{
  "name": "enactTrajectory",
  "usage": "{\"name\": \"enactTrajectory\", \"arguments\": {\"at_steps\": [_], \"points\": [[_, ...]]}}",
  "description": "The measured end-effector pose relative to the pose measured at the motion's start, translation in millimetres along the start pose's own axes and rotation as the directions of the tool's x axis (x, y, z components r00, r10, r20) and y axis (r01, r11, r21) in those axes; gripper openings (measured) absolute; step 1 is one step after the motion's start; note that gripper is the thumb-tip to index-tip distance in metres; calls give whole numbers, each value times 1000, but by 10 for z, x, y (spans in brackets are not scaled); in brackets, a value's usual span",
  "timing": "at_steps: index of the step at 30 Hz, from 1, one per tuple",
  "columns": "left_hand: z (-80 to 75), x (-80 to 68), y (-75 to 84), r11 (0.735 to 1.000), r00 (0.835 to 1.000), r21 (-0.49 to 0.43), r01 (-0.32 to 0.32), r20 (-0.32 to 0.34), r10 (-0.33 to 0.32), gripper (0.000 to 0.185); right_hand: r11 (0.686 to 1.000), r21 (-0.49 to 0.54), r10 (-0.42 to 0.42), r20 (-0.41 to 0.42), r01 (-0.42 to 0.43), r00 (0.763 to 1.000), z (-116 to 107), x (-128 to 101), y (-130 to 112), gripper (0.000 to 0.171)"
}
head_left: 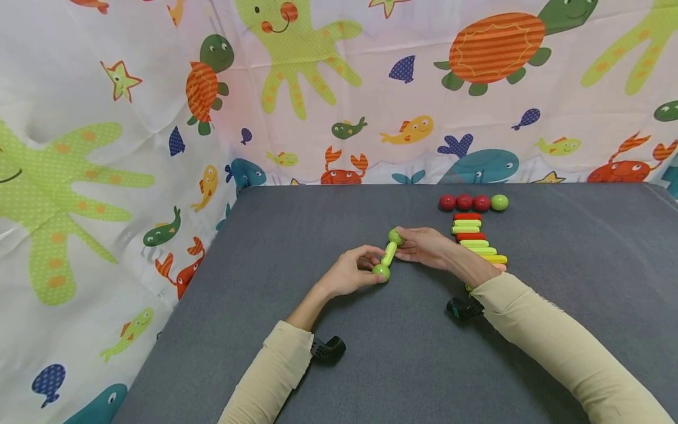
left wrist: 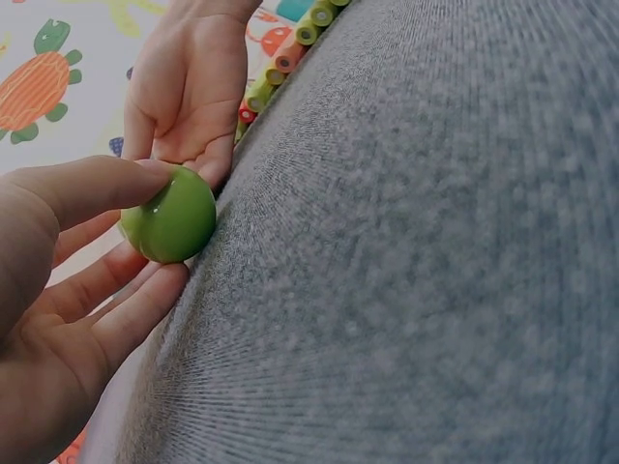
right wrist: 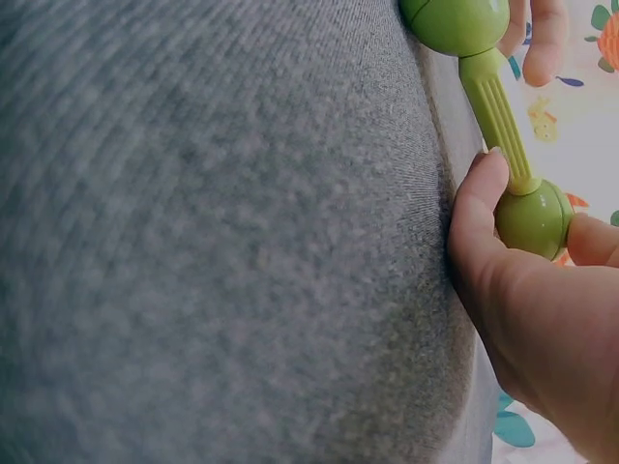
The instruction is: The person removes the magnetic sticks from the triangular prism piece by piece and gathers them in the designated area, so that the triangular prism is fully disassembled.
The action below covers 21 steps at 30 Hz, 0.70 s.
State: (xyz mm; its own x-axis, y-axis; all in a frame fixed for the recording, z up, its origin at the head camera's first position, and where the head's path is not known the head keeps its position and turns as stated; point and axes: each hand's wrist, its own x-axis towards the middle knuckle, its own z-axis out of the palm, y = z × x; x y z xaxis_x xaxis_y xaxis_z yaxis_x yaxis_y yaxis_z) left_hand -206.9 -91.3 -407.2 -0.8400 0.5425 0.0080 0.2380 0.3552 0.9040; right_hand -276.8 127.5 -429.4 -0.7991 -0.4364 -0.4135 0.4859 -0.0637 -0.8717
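Head view: no brand, label or writing can be read anywhere. On the grey table [head_left: 529,353], the left hand [head_left: 351,272] pinches the near green ball [head_left: 381,271] and the right hand [head_left: 426,246] pinches the far green ball [head_left: 395,237]; a ribbed green rod [head_left: 389,254] joins the two, low over the table centre. Just right of the right hand lies a row of red, green and yellow rods [head_left: 477,242], partly hidden by that wrist. Beyond them sit three red balls [head_left: 464,202] and a loose green ball [head_left: 499,202]. A sea-creature printed cloth [head_left: 106,147] hangs behind.

Left wrist view: thumb and fingers curl round the near green ball [left wrist: 172,219]; the right hand [left wrist: 189,92] hides the rest.

Right wrist view: thumb and fingertip grip the far green ball [right wrist: 533,219] at the rod's [right wrist: 498,116] end.
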Motion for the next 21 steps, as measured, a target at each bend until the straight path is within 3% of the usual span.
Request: {"name": "enactTrajectory", "arguments": {"at_steps": [7, 21], "points": [[9, 0, 7, 1000, 1000, 4, -8, 6, 8, 46, 996, 88, -8, -64, 14, 998, 6, 27, 11, 55], [2, 7, -6, 1000, 1000, -6, -9, 13, 9, 46, 993, 30, -109, -87, 112, 990, -65, -29, -37, 58]]}}
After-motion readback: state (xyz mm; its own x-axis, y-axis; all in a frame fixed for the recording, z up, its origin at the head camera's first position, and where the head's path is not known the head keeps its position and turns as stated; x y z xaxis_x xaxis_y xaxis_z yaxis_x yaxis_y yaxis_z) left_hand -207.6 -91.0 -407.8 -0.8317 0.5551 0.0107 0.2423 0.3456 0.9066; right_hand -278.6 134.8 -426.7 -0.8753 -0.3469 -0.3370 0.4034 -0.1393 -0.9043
